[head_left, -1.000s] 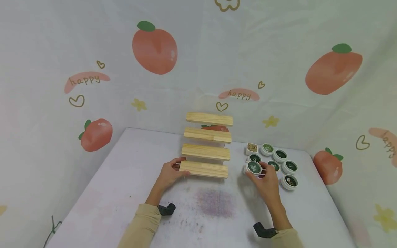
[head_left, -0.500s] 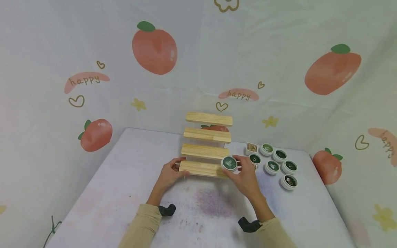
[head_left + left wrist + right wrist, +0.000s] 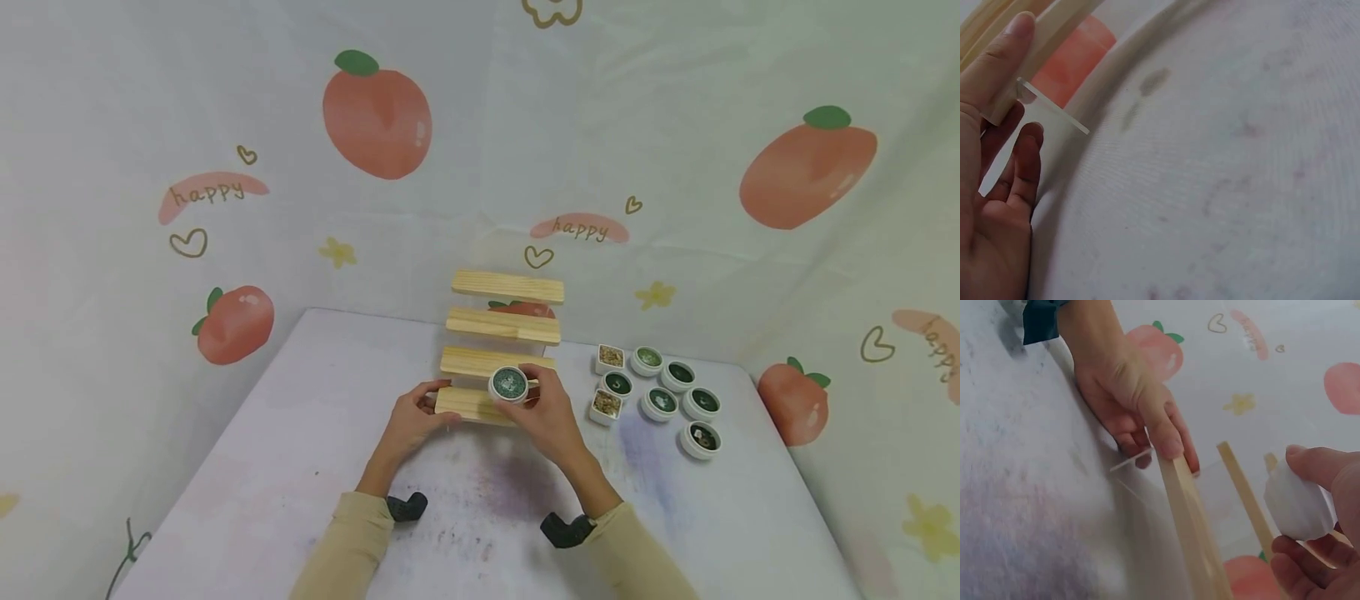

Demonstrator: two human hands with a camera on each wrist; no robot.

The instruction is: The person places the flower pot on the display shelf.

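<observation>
A stepped wooden rack point(image 3: 501, 323) with several pale slats on clear side supports stands at the middle of the table. My left hand point(image 3: 408, 423) grips the left end of its lowest slat point(image 3: 1054, 34), thumb on top and fingers below. Between the thumb and fingers of my right hand point(image 3: 551, 417) is a small round white pot point(image 3: 510, 384) with a speckled green top. It is held up over the right part of the lowest slat, hiding some of it. In the right wrist view the white side of the pot point(image 3: 1297, 500) shows, apart from the slats.
Right of the rack stand several round white pots point(image 3: 662, 403) with green or dark tops. Two square white pots point(image 3: 605, 406) with brownish bits are among them. A patterned white cloth point(image 3: 675, 183) hangs behind the table point(image 3: 360, 350).
My right hand has carried the round pot leftward from the group of pots to over the lowest slat. A square pot that it hid now shows. The left hand has stayed on the rack.
</observation>
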